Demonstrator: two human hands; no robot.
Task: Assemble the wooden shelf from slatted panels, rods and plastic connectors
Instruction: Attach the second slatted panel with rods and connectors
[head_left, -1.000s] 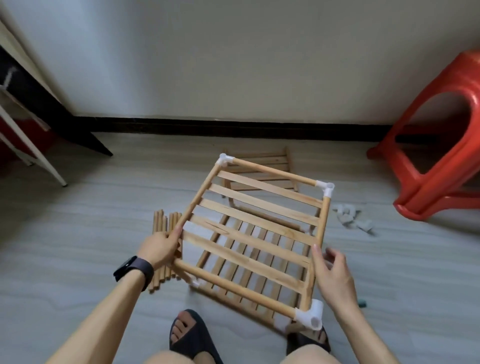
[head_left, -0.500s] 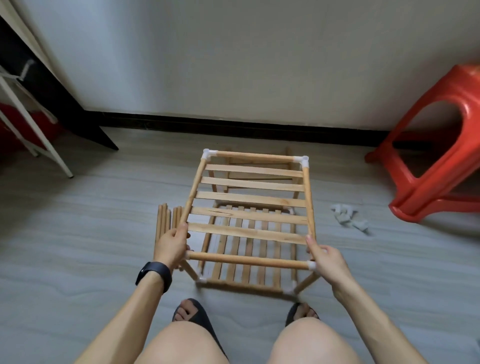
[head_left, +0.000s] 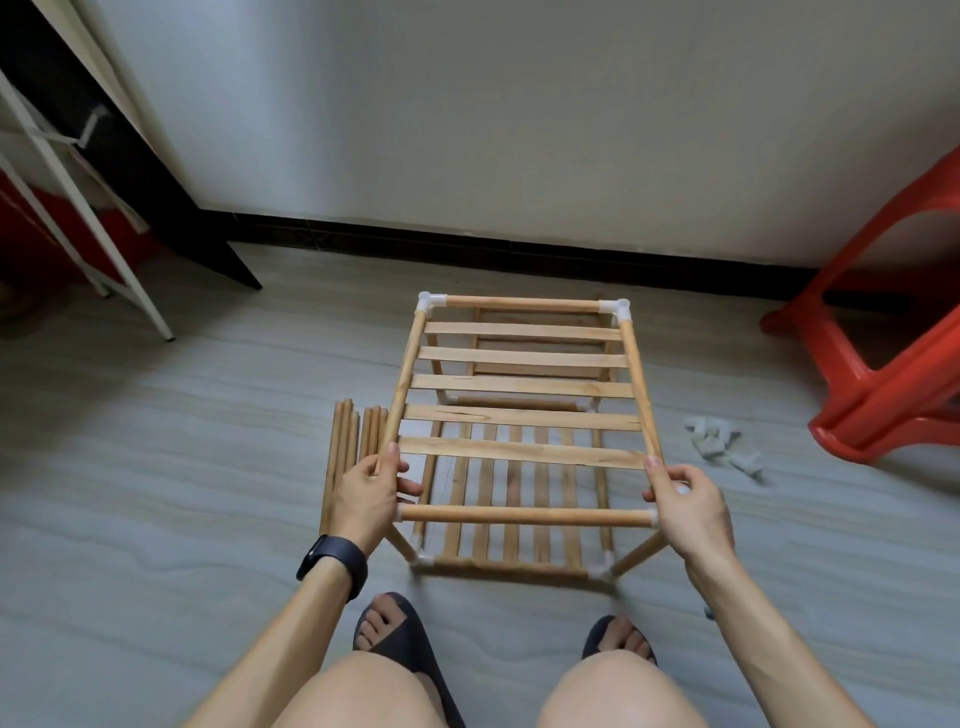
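**Top panel going onto its posts**

Both hands hold the upper slatted panel (head_left: 524, 387) at its near corners. The left hand (head_left: 371, 493) has its fingers wrapped round one side rail, and the right hand (head_left: 685, 506) pinches the other. The panel hangs level over the lower panel (head_left: 514, 519) on the floor (head_left: 208, 467), meeting the upright rods (head_left: 639, 555). Next, I'd guess, each corner needs pressing home. Spare rods (head_left: 345, 457) and loose connectors (head_left: 722, 449) lie nearby.

arms stretched forward, left hand (head_left: 366, 501) and right hand (head_left: 685, 506) grip the top panel (head_left: 519, 418) at its near corners
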